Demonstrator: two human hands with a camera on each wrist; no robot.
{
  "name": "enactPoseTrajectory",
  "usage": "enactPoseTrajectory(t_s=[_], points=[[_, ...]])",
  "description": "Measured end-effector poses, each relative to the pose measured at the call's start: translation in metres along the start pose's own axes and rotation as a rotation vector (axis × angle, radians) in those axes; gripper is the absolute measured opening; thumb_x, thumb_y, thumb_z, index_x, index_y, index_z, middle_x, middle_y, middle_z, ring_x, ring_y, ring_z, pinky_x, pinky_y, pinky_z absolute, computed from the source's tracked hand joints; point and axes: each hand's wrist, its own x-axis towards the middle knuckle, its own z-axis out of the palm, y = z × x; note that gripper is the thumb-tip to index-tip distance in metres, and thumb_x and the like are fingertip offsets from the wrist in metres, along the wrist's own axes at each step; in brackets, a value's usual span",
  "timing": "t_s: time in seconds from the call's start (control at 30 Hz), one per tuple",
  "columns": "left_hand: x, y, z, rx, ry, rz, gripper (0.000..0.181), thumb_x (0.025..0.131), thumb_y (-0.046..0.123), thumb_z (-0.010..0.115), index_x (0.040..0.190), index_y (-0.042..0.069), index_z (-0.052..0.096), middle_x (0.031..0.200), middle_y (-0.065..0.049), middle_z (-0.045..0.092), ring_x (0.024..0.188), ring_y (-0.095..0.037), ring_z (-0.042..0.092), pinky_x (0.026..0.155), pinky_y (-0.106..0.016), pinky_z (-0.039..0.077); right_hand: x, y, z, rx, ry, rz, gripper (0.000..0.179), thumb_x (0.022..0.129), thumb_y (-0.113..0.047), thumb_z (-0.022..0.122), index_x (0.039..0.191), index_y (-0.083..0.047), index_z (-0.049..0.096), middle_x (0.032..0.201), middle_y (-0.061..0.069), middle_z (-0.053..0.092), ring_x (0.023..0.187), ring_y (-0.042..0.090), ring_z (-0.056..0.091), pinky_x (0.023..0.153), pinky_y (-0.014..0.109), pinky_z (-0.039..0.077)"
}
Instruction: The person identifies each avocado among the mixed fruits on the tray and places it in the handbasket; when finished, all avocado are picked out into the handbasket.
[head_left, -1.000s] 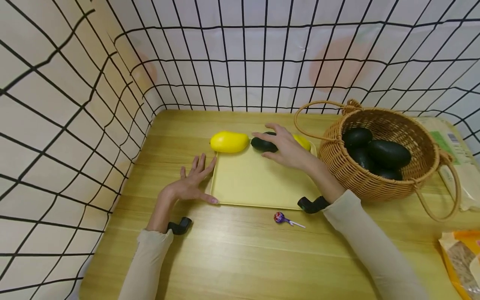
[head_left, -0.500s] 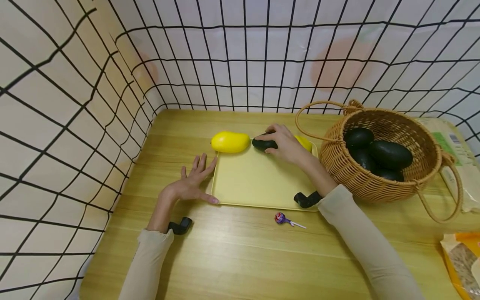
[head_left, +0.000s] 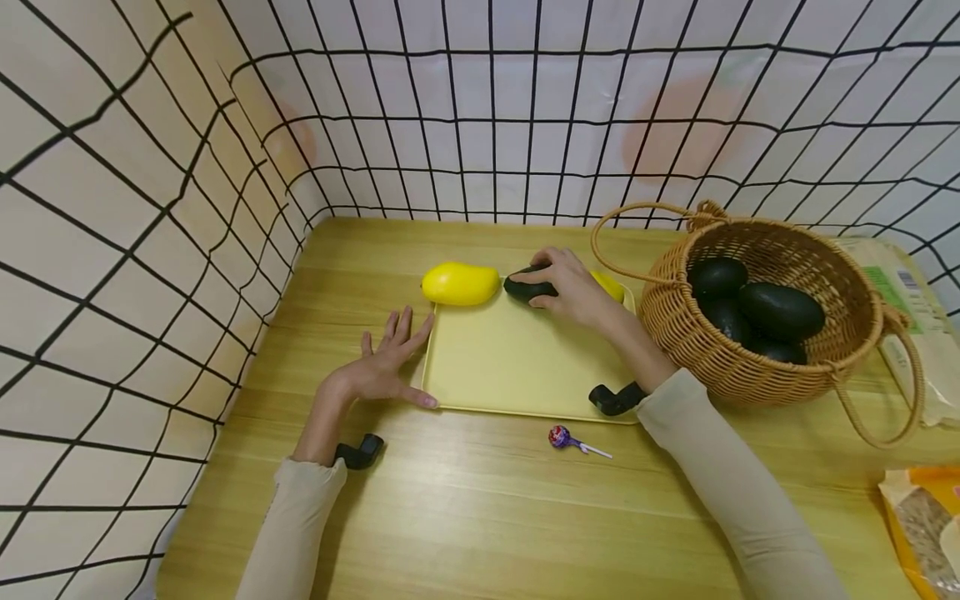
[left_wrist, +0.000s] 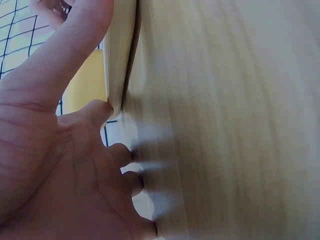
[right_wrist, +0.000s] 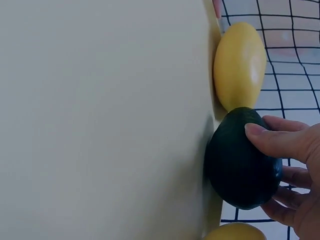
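Note:
My right hand (head_left: 573, 287) holds a dark green avocado (right_wrist: 242, 160) at the back of the pale yellow tray (head_left: 525, 367). In the right wrist view, the thumb lies on its near face and the fingers curl behind it. A yellow mango (head_left: 459, 284) sits just left of the avocado, at the tray's back left corner. Another mango (head_left: 607, 286) shows on the right, partly hidden by my right hand. My left hand (head_left: 378, 367) is spread at the tray's left side, its thumb touching the front left corner; its fingertips meet the table in the left wrist view.
A wicker basket (head_left: 660, 333) with several avocados stands right of the tray, one handle looping toward it. A wrapped lollipop (head_left: 560, 436) lies in front. Plastic packages (head_left: 907, 308) and an orange bag (head_left: 926, 525) are at the right. Black wire mesh (head_left: 487, 121) borders the back and left.
One second ago my right hand's fingers were spread over the avocado; they have since drawn in around it. The hand shifted slightly back. My left hand stays in place.

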Motion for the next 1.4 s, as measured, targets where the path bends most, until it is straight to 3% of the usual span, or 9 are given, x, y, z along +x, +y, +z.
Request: enactPoseTrajectory(t_s=[0.3,0.63,0.87,1.17,1.4], points=[[0.001,0.0,0.0,-0.001,-0.009,0.002,0.13,0.082,0.046,0.086,0.167,0.019,-0.008,0.166,-0.02,-0.035,0.153,-0.04,-0.036,0.112,-0.077,-0.025,-0.012,-0.008,-0.007,-0.004,0.041,-0.096,0.047,0.09,-0.011,0.079,0.137,-0.014,0.069,0.14,0.025,0.056,0.127,0.041,0.046,0.108,0.056,0.039],[0.001,0.001,-0.001,0.006,-0.007,0.006,0.13,0.082,0.047,0.087,0.167,0.019,-0.007,0.166,-0.02,-0.034,0.153,-0.041,-0.035,0.112,-0.078,-0.024,-0.06,-0.033,-0.055,0.119,0.202,-0.129,0.045,0.092,-0.008,0.077,0.136,-0.014,0.07,0.143,0.022,0.052,0.128,0.038,0.047,0.097,0.051,0.043],[0.002,-0.001,0.0,0.0,-0.014,0.003,0.13,0.082,0.048,0.086,0.167,0.019,-0.008,0.166,-0.019,-0.035,0.153,-0.04,-0.036,0.111,-0.078,-0.024,-0.1,-0.029,-0.091,0.065,0.377,-0.075,0.05,0.089,-0.002,0.078,0.137,-0.015,0.069,0.14,0.019,0.055,0.127,0.035,0.049,0.089,0.042,0.038],[0.003,-0.003,-0.001,0.0,-0.014,0.002,0.132,0.082,0.049,0.086,0.166,0.019,-0.011,0.165,-0.018,-0.037,0.152,-0.041,-0.037,0.111,-0.079,-0.025,-0.147,-0.002,-0.118,0.002,0.54,0.087,0.053,0.089,-0.003,0.079,0.138,-0.021,0.069,0.143,0.021,0.053,0.124,0.029,0.047,0.094,0.017,0.031],[0.002,-0.001,0.0,-0.001,-0.016,0.003,0.132,0.082,0.048,0.086,0.166,0.019,-0.011,0.165,-0.018,-0.038,0.152,-0.041,-0.038,0.11,-0.079,-0.026,-0.176,0.028,-0.124,-0.027,0.599,0.193,0.052,0.09,-0.004,0.079,0.138,-0.019,0.069,0.141,0.02,0.054,0.119,-0.01,0.033,0.095,0.018,0.027]])
